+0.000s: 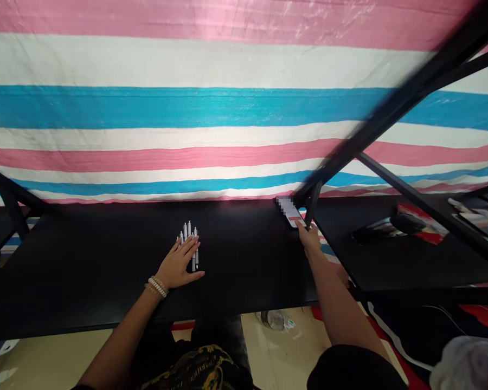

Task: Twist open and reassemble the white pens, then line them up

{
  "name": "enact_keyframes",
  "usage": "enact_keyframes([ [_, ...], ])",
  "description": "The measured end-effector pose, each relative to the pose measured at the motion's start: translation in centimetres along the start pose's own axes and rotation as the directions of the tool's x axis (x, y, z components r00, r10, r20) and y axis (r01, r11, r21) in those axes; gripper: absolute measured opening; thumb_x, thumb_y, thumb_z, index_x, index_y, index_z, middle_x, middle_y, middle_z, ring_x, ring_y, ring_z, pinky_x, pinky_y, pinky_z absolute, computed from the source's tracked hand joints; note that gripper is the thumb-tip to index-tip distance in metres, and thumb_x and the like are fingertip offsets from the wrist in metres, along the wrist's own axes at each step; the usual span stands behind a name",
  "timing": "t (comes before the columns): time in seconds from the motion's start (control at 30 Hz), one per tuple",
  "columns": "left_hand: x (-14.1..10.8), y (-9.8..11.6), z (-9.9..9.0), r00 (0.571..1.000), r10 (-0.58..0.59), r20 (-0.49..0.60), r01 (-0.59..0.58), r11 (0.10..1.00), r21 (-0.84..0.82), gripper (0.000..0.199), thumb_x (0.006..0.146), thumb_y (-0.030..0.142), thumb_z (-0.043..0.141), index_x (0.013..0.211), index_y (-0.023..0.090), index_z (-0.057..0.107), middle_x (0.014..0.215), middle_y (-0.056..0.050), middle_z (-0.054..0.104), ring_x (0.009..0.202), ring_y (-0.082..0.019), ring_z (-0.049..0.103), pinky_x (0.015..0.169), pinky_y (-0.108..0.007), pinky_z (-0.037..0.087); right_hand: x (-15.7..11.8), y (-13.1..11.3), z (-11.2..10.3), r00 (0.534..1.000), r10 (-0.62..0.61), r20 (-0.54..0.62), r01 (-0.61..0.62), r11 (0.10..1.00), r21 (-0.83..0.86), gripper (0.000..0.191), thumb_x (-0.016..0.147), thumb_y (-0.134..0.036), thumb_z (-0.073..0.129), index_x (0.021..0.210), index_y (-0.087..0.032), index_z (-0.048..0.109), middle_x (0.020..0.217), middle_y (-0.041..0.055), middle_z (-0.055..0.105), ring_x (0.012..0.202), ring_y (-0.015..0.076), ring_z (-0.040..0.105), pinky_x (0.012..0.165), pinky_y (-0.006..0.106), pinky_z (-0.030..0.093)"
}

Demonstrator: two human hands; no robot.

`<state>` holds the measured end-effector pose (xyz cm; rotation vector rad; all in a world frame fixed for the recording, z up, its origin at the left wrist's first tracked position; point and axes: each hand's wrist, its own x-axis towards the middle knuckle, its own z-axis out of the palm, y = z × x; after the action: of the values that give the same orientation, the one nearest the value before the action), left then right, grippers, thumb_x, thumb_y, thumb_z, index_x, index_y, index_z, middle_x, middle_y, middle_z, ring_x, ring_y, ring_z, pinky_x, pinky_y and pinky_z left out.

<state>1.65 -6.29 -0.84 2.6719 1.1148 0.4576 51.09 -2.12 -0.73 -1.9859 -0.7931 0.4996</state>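
Note:
Several white pens (185,231) lie side by side in a bunch on the black tabletop (244,249). Across them rests my left hand (179,265), fingers stretched out flat and thumb spread to the right, a beaded bracelet at the wrist. It covers the middle of the pens, leaving their upper ends and a few lower tips showing. At the tabletop's far right corner, by a metal post, my right hand (310,238) grips the near end of a phone (291,213), its thumb on the lit screen. The other fingers are mostly hidden beneath it.
A striped plastic sheet (187,108) hangs behind the tabletop. Black metal bars (361,135) slope up at the right. Another black table (374,265) holds a red and black packet (421,222). A clear plastic bottle (273,319) lies on the floor.

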Motion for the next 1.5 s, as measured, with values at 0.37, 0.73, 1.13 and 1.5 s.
enact_keyframes([
  [0.37,-1.0,-1.0,-0.7,0.987,0.114,0.117,-0.113,0.994,-0.015,0.108,0.075,0.074,0.056,0.156,0.015,0.015,0.160,-0.016,0.023,0.147,-0.033,0.021,0.119,-0.052,0.017,-25.2,-3.5,11.9,0.754,-0.582,0.304,0.603,0.797,0.032,0.049,0.088,-0.039,0.056,0.135,-0.025,0.049,0.139,0.0119,0.048,0.123,0.0300,0.051,0.104,0.051,0.040],
  [0.73,-3.0,-1.5,0.5,0.994,0.106,0.007,-0.105,0.992,-0.076,0.076,0.088,0.045,0.057,0.152,0.018,0.026,0.156,-0.014,0.034,0.144,-0.028,0.032,0.115,-0.049,0.032,-31.7,-6.8,16.5,0.678,-0.532,0.506,0.501,0.839,0.210,0.020,0.085,-0.018,0.053,0.103,-0.021,0.060,0.098,0.0060,0.059,0.079,0.0195,0.059,0.073,0.035,0.053],
  [1.13,-4.5,-0.9,-0.3,0.997,0.066,-0.050,-0.072,0.991,-0.114,0.073,0.090,0.041,0.056,0.153,0.019,0.027,0.153,-0.012,0.038,0.141,-0.027,0.038,0.115,-0.048,0.032,-32.7,-8.6,17.0,0.693,-0.399,0.600,0.625,0.747,-0.225,0.024,0.083,-0.014,0.053,0.107,-0.015,0.055,0.103,0.0115,0.060,0.084,0.0206,0.060,0.075,0.031,0.047],
  [1.5,-4.6,-0.7,-0.3,0.987,-0.016,-0.161,-0.028,0.963,-0.269,0.061,0.082,0.042,0.067,0.138,0.022,0.052,0.137,-0.012,0.058,0.129,-0.030,0.052,0.108,-0.051,0.041,-29.7,-7.6,17.8,0.754,-0.422,0.504,0.438,0.894,0.093,0.024,0.087,-0.027,0.053,0.105,-0.016,0.065,0.075,0.0020,0.066,0.061,0.0131,0.059,0.057,0.023,0.047],
])
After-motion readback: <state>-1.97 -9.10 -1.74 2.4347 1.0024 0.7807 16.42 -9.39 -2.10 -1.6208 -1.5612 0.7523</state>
